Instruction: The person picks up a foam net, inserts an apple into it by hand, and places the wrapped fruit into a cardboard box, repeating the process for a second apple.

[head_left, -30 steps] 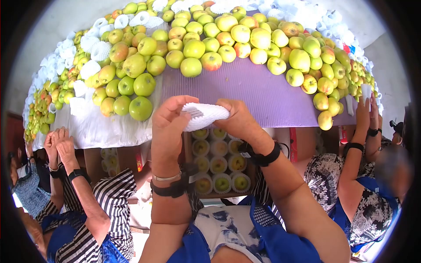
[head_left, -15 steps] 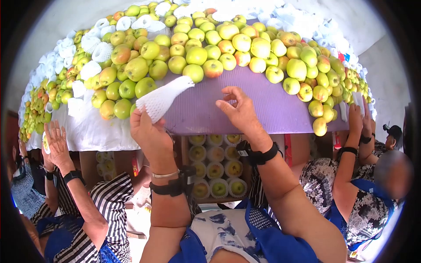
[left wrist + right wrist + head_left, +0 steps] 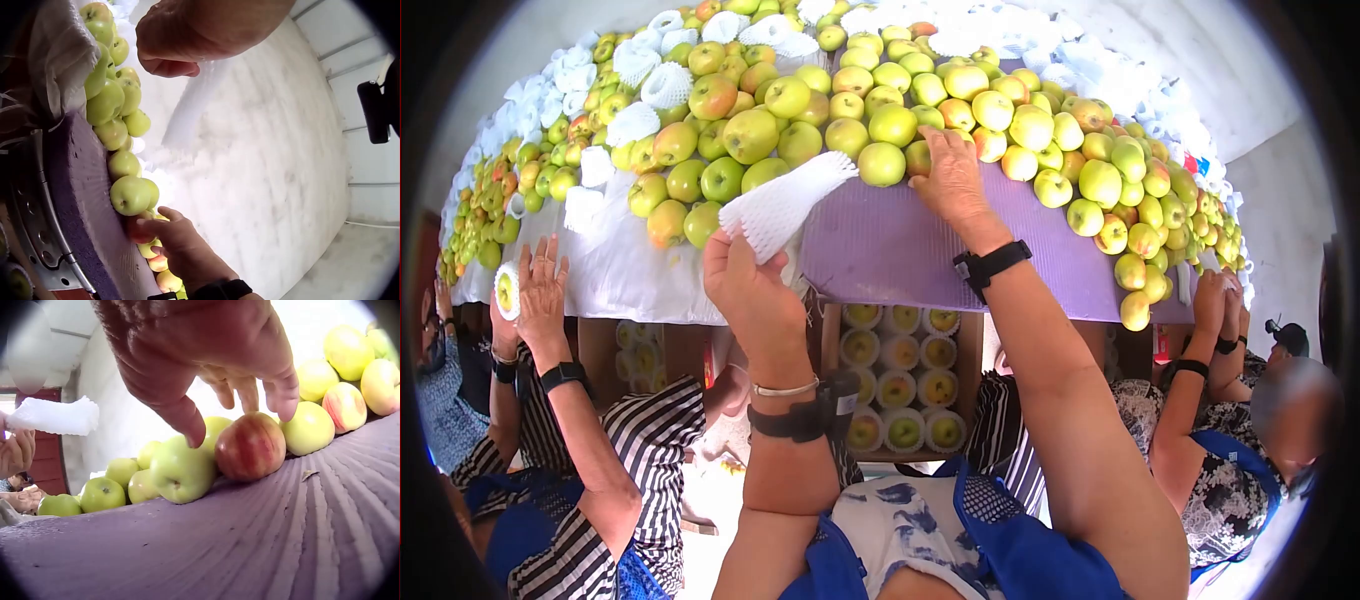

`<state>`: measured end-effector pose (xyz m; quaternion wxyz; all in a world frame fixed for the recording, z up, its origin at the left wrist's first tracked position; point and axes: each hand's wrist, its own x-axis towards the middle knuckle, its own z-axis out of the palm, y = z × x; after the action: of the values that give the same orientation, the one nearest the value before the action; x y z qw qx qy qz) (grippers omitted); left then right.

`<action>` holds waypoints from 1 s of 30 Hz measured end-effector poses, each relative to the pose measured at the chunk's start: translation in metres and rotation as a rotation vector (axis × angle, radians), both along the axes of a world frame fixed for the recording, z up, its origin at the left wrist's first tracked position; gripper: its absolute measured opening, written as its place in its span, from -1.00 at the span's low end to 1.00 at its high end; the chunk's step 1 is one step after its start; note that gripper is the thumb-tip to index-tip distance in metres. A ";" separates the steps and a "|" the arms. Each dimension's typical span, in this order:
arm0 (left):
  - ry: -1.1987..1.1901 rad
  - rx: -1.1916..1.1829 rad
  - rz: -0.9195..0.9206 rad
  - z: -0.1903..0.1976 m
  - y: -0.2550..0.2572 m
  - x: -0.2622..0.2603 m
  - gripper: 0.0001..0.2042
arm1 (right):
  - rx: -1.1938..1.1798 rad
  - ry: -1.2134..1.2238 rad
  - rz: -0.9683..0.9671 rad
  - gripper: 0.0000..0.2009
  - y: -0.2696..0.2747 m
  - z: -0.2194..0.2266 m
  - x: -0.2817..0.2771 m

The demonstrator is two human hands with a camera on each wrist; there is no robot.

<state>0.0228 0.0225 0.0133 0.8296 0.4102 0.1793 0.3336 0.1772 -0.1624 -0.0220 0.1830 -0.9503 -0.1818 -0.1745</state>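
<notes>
A white foam net sleeve is pinched by my left hand near its lower end, its other end pointing up and right toward the pile. In the right wrist view the sleeve shows at the left. My right hand reaches to the front row of apples, its fingers spread just above a red-streaked apple. The thumb hangs over the green apple beside it. Seen from the left wrist, the right hand is close against the red apple.
Apples are heaped along the back of a table with a ribbed purple mat. White foam sleeves lie among and behind them. Below the edge stands a box of sleeved apples. Other people's hands work at both sides.
The sleeve, first between both hands, was left in my left hand as the right let go. My right hand then moved forward to the apples.
</notes>
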 end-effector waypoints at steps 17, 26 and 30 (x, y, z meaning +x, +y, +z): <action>0.028 0.187 -0.024 -0.004 -0.027 0.010 -0.93 | 1.732 0.999 0.481 -0.50 -0.025 0.035 -0.100; 0.206 0.455 -0.031 -0.018 -0.040 0.016 -0.87 | 1.521 1.030 0.574 -0.41 -0.023 0.063 -0.125; 0.246 0.617 0.024 -0.021 -0.047 0.019 -0.86 | 1.538 1.059 0.565 -0.36 -0.017 0.071 -0.137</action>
<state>0.0414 -0.0247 -0.0075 0.6346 0.6771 0.1736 0.3296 0.0404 -0.1793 0.0490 0.8464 -0.4484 -0.1335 0.2545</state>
